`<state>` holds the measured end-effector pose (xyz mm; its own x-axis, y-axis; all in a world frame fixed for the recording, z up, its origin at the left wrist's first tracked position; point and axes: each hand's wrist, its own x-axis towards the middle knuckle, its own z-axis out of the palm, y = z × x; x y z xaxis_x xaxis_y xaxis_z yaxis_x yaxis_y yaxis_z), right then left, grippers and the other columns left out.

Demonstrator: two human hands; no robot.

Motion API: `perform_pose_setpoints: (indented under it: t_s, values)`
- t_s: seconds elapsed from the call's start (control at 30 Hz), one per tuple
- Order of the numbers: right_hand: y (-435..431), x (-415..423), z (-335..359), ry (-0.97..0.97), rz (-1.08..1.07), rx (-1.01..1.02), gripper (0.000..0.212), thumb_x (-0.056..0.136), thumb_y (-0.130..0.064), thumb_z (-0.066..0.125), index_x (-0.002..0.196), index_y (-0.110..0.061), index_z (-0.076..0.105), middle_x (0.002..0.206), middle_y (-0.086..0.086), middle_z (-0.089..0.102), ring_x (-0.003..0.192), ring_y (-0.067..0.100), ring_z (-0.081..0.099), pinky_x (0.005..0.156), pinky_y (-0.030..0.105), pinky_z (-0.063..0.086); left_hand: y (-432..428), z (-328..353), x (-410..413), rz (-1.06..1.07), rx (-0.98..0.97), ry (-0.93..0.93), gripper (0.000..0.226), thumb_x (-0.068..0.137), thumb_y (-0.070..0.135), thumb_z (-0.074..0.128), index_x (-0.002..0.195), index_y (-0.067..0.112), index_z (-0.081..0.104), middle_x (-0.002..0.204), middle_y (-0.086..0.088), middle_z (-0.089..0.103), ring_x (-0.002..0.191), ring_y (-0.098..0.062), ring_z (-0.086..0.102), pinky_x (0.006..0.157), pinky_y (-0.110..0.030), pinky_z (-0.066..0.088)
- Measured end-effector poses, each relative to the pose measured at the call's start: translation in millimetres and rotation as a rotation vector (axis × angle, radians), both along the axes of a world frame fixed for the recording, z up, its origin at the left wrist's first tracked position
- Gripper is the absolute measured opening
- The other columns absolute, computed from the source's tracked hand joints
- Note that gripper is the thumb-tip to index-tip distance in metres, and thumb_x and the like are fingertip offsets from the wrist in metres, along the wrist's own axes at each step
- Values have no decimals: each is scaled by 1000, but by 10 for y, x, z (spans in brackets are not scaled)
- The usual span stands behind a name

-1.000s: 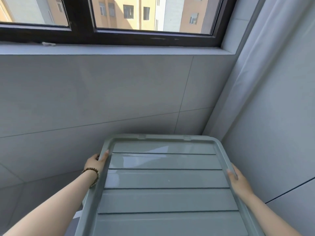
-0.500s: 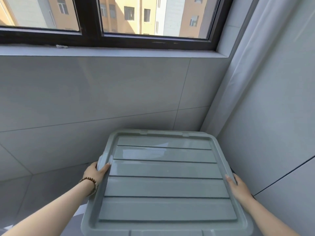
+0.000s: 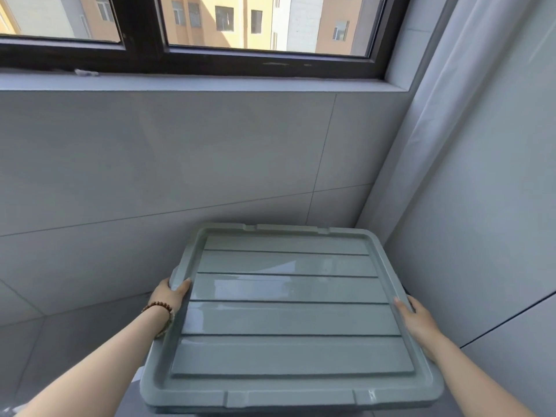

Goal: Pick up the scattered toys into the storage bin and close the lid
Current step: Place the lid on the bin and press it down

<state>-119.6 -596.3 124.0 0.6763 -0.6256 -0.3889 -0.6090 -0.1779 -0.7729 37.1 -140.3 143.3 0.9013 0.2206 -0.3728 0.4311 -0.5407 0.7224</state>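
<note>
We note our left hand (image 3: 170, 294), beaded bracelet (image 3: 159, 309) at the wrist, curled round the left rim of the grey-green lid (image 3: 285, 314), thumb on top, our right hand (image 3: 418, 322) gripping the right rim likewise, the lid near level in the tiled corner under the window (image 3: 228, 28).

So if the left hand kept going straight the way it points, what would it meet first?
The lid: the left hand grips its left rim and points forward and inward across it. Past the lid, probably the wall below the window, though depth is hard to judge.
</note>
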Motion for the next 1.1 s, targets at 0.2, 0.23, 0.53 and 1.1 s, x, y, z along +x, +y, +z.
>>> perform_pose_setpoints:
  t_s: [0.2, 0.23, 0.53, 1.1]
  values:
    - [172, -430, -15, 1, -69, 87, 62, 86, -46, 60, 139, -17, 43, 138, 8, 51, 123, 28, 50, 106, 47, 39, 171, -47, -278, -2, -19, 18, 54, 92, 35, 53, 130, -3, 45, 130, -22, 53, 116, -39, 50, 97, -42, 37]
    - [226, -507, 30, -7, -88, 115, 61, 86, -43, 62, 138, -16, 45, 136, 9, 52, 121, 28, 52, 105, 46, 41, 193, -43, -346, 0, 3, 22, 55, 93, 37, 52, 130, -2, 45, 130, -22, 52, 116, -39, 50, 97, -42, 37]
    - [264, -893, 92, 138, -135, 619, 86, 63, -62, 75, 134, -22, 47, 128, 16, 59, 113, 32, 59, 99, 53, 45, -813, 40, -977, -618, 489, -303, 82, 85, 72, 3, 151, 24, 6, 159, 0, 2, 146, -22, -2, 118, -40, -4]
    - [296, -798, 28, -146, -167, 2, 47, 73, -44, 75, 101, -14, 52, 90, -2, 60, 79, 17, 59, 67, 27, 46, -2224, -237, -1474, -877, 562, -430, 104, 58, 74, -35, 148, 38, 1, 158, 9, -5, 146, -18, -6, 117, -45, -11]
